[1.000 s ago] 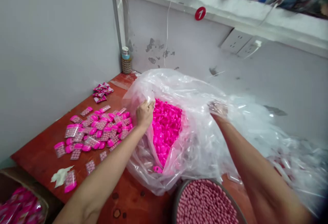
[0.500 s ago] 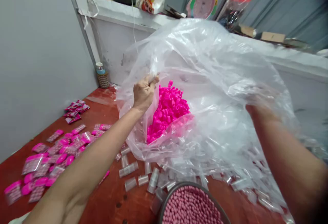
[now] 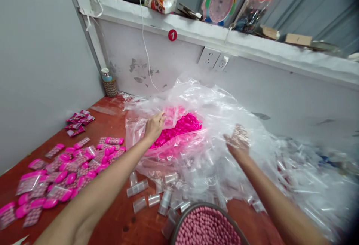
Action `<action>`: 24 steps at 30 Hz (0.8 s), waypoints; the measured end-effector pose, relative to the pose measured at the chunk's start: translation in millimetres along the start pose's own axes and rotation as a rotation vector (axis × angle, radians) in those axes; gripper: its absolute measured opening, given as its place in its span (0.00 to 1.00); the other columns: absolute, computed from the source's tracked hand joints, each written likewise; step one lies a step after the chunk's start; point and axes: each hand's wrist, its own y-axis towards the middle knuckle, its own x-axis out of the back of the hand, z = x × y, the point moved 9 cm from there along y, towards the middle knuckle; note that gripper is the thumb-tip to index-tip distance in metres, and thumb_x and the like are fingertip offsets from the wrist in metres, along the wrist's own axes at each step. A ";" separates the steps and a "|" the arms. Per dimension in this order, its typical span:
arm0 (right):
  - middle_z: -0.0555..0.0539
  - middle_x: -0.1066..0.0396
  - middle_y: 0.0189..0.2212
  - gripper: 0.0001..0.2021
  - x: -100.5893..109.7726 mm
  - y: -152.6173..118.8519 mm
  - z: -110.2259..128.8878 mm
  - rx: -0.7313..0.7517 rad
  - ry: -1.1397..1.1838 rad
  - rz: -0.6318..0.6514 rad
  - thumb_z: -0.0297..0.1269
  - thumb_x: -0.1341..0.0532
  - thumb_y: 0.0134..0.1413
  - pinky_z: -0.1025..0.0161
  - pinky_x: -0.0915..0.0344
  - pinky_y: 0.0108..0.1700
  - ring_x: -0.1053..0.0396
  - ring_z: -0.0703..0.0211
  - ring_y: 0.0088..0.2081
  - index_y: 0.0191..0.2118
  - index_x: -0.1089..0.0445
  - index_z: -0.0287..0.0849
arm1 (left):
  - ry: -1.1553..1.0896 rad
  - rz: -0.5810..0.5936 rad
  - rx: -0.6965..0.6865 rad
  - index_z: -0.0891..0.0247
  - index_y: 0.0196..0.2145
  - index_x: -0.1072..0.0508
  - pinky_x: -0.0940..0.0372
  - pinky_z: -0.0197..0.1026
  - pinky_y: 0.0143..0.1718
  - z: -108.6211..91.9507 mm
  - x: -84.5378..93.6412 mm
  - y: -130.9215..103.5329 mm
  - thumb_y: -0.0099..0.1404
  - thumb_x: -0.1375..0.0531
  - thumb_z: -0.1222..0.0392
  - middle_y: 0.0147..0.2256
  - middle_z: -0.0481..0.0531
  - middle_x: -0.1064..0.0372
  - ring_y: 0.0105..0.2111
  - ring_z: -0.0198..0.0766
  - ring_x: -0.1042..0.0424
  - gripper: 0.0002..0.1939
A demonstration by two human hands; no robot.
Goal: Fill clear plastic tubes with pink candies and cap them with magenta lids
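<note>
A large clear plastic bag lies slumped across the middle of the table, its mouth partly folded over. Bright pink small plastic caps show through the opening. At the bag's left rim is my left hand, fingers loosely stretched towards the film and partly hidden. Over the bag's right part, my right hand is open, fingers spread against the plastic, some of it blurred. Below the bag lie several clear plastic tubes. A bowl of pink round beads stands at the near edge.
Many filled, pink-capped containers lie on the red table at left. Behind them are small pink packets and a jar. More clear plastic pieces spread at right. A shelf with a clock runs along the wall.
The raised bag has dropped and flattened, uncovering the wall and sockets. My right hand has moved left and opened; my left hand has moved slightly down and left, its grip loosened.
</note>
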 end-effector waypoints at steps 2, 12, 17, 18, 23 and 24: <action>0.32 0.49 0.54 0.28 5.5 -19.9 63.2 0.217 0.108 0.008 0.43 0.53 0.54 0.51 0.53 0.53 0.53 0.47 0.56 0.56 0.53 0.29 | 0.002 0.076 -0.091 0.61 0.46 0.35 0.42 0.39 0.46 -8.2 -13.1 -22.7 0.63 0.54 0.60 0.44 0.52 0.33 0.44 0.37 0.35 0.16; 0.44 0.31 0.32 0.14 -39.0 -72.6 115.9 0.955 0.024 0.314 0.22 0.48 0.44 0.54 0.62 0.55 0.36 0.58 0.37 0.35 0.31 0.41 | 0.140 0.756 -0.089 0.58 0.41 0.33 0.38 0.41 0.37 -32.5 -114.6 -161.5 0.59 0.49 0.53 0.37 0.53 0.30 0.38 0.43 0.31 0.14; 0.43 0.31 0.30 0.13 -68.4 -71.1 23.8 0.773 -0.025 0.335 0.21 0.49 0.43 0.55 0.57 0.53 0.35 0.59 0.34 0.26 0.30 0.40 | 0.101 0.910 -0.190 0.62 0.42 0.34 0.38 0.43 0.36 -65.8 -149.7 -201.0 0.59 0.51 0.49 0.39 0.56 0.32 0.38 0.44 0.32 0.18; 0.43 0.31 0.30 0.13 -73.6 -71.6 14.1 0.728 -0.020 0.329 0.21 0.49 0.43 0.55 0.56 0.53 0.36 0.59 0.34 0.26 0.30 0.41 | 0.130 0.892 -0.200 0.63 0.42 0.34 0.39 0.44 0.38 -62.3 -152.2 -201.0 0.59 0.51 0.50 0.39 0.57 0.32 0.39 0.44 0.32 0.18; 0.42 0.31 0.35 0.13 -104.6 -77.9 8.7 0.552 -0.016 0.298 0.22 0.51 0.48 0.56 0.57 0.53 0.36 0.57 0.38 0.31 0.30 0.39 | 0.286 0.766 -0.266 0.63 0.42 0.33 0.56 0.56 0.52 -8.1 -147.7 -192.5 0.59 0.48 0.59 0.50 0.58 0.40 0.52 0.47 0.45 0.13; 0.41 0.31 0.35 0.13 -111.1 -79.3 10.7 0.526 -0.018 0.299 0.22 0.51 0.48 0.56 0.57 0.54 0.36 0.57 0.39 0.31 0.30 0.38 | 0.300 0.769 -0.295 0.62 0.42 0.34 0.59 0.58 0.53 2.3 -145.9 -194.4 0.59 0.48 0.61 0.52 0.57 0.43 0.54 0.46 0.48 0.13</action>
